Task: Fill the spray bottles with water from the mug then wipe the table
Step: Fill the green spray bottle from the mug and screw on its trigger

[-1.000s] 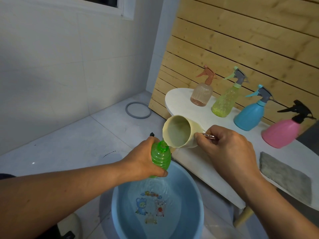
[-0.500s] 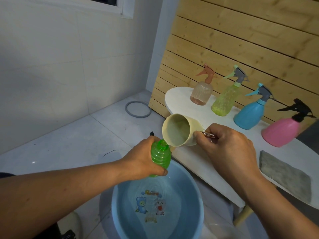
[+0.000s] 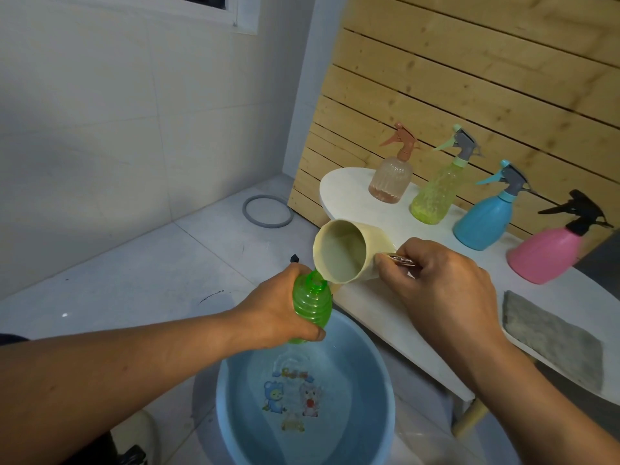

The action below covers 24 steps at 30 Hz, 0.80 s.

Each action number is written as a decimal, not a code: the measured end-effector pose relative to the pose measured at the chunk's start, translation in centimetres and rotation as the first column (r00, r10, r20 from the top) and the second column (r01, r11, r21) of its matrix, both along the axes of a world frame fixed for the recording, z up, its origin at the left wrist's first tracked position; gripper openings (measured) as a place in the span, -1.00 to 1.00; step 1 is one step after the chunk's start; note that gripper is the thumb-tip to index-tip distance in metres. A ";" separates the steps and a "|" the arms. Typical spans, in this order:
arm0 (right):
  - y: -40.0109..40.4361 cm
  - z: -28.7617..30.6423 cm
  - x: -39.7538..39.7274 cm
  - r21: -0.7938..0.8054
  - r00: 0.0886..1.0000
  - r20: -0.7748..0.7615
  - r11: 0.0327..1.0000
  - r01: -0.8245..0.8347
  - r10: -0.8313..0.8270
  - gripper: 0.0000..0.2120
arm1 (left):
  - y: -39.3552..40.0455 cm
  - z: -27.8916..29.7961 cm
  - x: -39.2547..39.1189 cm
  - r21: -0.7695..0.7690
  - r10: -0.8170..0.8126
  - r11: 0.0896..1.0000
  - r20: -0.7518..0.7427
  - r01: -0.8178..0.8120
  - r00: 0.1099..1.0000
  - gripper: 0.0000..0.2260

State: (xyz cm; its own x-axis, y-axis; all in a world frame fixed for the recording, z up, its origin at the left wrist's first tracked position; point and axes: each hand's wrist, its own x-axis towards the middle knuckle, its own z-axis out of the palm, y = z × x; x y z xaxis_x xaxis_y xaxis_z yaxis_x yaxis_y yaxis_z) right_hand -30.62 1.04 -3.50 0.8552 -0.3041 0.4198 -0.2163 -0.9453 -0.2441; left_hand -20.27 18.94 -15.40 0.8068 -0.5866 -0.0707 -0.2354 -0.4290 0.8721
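Green bottle (image 3: 312, 305), grasped by left hand (image 3: 280, 313), takes water from mug (image 3: 345, 251) in right hand (image 3: 436, 283); wiping the surface (image 3: 385, 303) remains.

- Five spray bottles: four capped ones (image 3: 391, 177) (image 3: 436, 193) (image 3: 486, 218) (image 3: 550, 253) far right, one open green bottle (image 3: 310, 308) near
- One mug (image 3: 342, 251)
- One basin (image 3: 302, 397)
- One cloth (image 3: 553, 337)
- One ring (image 3: 267, 210)

A home washroom corner: tiled walls (image 3: 100, 129), tiled floor (image 3: 167, 263), blue cartoon-printed washbasin (image 3: 379, 380), wood-slat panel (image 3: 469, 78).
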 end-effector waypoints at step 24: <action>0.1 -0.2 -0.3 -0.070 0.998 0.048 0.997 -0.039 0.043 -0.66 | 0.0 0.1 -0.1 0.010 0.001 1.000 -0.005 -0.001 1.000 -0.25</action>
State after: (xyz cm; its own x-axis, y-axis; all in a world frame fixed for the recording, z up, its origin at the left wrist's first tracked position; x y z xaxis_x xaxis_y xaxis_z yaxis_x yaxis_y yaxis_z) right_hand -30.92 1.13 -3.67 0.8442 -0.2378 0.4805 -0.1663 -0.9682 -0.1870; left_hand -20.37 18.93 -15.27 0.8071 -0.5848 -0.0807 -0.2303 -0.4378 0.8691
